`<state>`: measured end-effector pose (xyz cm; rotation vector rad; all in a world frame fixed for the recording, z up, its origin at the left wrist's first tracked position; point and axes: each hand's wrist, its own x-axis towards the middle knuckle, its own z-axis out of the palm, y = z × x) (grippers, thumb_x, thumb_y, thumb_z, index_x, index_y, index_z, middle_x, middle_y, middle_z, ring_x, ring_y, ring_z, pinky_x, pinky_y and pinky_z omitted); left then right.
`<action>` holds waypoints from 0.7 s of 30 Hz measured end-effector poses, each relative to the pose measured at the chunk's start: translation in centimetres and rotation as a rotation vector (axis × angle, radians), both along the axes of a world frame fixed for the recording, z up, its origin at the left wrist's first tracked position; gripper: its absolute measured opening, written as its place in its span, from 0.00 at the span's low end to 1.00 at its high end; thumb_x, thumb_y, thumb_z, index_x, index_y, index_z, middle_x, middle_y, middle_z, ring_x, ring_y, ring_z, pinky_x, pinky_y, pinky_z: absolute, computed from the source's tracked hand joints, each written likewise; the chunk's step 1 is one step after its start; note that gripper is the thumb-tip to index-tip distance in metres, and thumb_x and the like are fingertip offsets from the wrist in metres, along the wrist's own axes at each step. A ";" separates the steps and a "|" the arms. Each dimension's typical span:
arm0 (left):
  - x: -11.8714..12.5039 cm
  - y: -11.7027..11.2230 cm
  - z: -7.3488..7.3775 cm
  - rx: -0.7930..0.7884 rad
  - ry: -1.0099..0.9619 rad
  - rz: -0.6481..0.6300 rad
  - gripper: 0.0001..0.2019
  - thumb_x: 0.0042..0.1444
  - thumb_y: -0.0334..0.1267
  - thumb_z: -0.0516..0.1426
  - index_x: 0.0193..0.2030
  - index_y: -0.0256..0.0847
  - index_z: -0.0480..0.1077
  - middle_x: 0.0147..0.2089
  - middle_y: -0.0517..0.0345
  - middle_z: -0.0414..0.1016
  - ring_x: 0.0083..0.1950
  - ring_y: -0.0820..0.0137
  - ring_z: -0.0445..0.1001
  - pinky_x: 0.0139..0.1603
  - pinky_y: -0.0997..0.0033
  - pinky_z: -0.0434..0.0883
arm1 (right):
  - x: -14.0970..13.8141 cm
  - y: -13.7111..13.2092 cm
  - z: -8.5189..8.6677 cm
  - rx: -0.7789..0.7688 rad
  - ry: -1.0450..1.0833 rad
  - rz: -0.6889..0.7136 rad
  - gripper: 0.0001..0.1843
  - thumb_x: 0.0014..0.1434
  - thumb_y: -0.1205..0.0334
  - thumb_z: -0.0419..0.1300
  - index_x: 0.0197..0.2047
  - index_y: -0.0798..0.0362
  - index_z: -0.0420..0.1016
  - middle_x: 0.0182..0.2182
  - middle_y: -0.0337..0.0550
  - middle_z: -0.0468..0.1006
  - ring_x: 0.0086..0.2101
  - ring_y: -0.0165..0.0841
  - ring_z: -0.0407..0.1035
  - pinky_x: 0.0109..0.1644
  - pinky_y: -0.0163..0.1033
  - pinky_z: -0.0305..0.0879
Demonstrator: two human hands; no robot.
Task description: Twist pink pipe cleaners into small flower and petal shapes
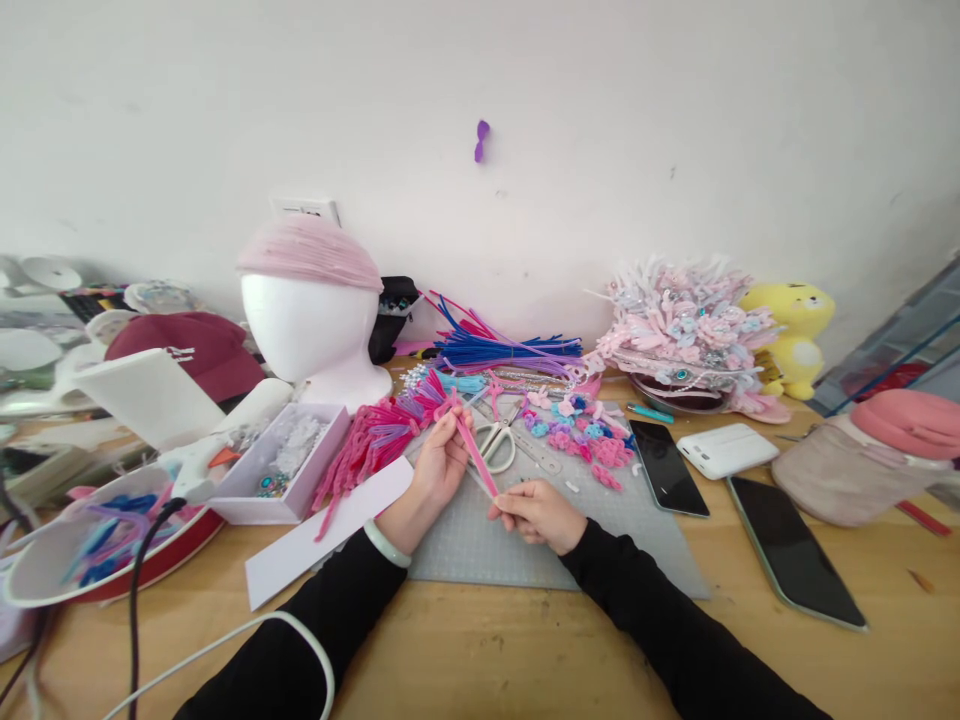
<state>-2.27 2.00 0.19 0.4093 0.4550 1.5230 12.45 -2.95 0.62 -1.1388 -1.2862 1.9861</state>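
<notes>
A pink pipe cleaner [475, 452] stretches between my two hands above the grey cutting mat [645, 540]. My left hand [439, 470] pinches its upper end near a pile of pink and purple pipe cleaners [375, 440]. My right hand [536, 512] pinches the lower end, fingers closed. White-handled scissors [499, 440] lie on the mat just behind the hands. Small pink and blue pipe-cleaner flowers [581, 435] are scattered to the right of them.
A white foam head with a pink cap [311, 310] stands at the back left beside an open white box of beads [281, 470]. Blue and purple pipe cleaners [502, 350], a flowered headdress [679, 335], a yellow plush toy [795, 330], two phones [667, 465] [795, 550], a power bank [726, 450] and a glue gun [202, 465] surround the mat.
</notes>
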 end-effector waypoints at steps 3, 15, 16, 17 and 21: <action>0.1 -0.2 0.2 -0.006 0.009 -0.025 0.08 0.50 0.25 0.52 0.36 0.38 0.67 0.33 0.58 0.72 0.34 0.76 0.72 0.38 0.77 0.69 | 0.0 0.0 -0.3 0.002 0.013 -0.028 0.11 0.47 0.59 0.56 0.23 0.60 0.70 0.14 0.33 0.64 0.09 0.16 0.43 0.12 0.28 0.33; 0.3 -0.2 -0.5 0.058 0.038 -0.057 0.13 0.49 0.23 0.52 0.41 0.39 0.66 0.32 0.60 0.71 0.30 0.80 0.71 0.36 0.81 0.69 | 0.0 0.0 -0.6 0.035 -0.010 -0.015 0.11 0.47 0.60 0.55 0.23 0.60 0.70 0.14 0.33 0.65 0.09 0.16 0.45 0.11 0.28 0.35; 0.2 -0.2 -0.6 0.055 0.038 -0.059 0.13 0.48 0.23 0.52 0.41 0.39 0.65 0.32 0.60 0.71 0.30 0.80 0.71 0.36 0.80 0.69 | 0.0 0.1 -0.6 0.039 -0.018 -0.009 0.11 0.47 0.60 0.55 0.23 0.60 0.70 0.13 0.33 0.65 0.09 0.16 0.45 0.11 0.28 0.35; 0.2 -0.2 -0.6 0.051 0.039 -0.060 0.13 0.48 0.23 0.53 0.41 0.39 0.65 0.32 0.60 0.71 0.30 0.80 0.71 0.36 0.80 0.69 | 0.0 0.1 -0.6 0.044 -0.025 -0.001 0.11 0.47 0.60 0.56 0.23 0.60 0.70 0.13 0.33 0.65 0.09 0.16 0.45 0.11 0.28 0.35; 0.2 -0.3 -0.5 0.057 0.069 -0.098 0.13 0.46 0.23 0.54 0.39 0.39 0.65 0.30 0.60 0.72 0.29 0.79 0.70 0.34 0.80 0.67 | 0.2 -0.1 -0.5 0.086 -0.054 0.083 0.12 0.46 0.58 0.57 0.24 0.60 0.71 0.13 0.33 0.65 0.09 0.16 0.45 0.11 0.27 0.37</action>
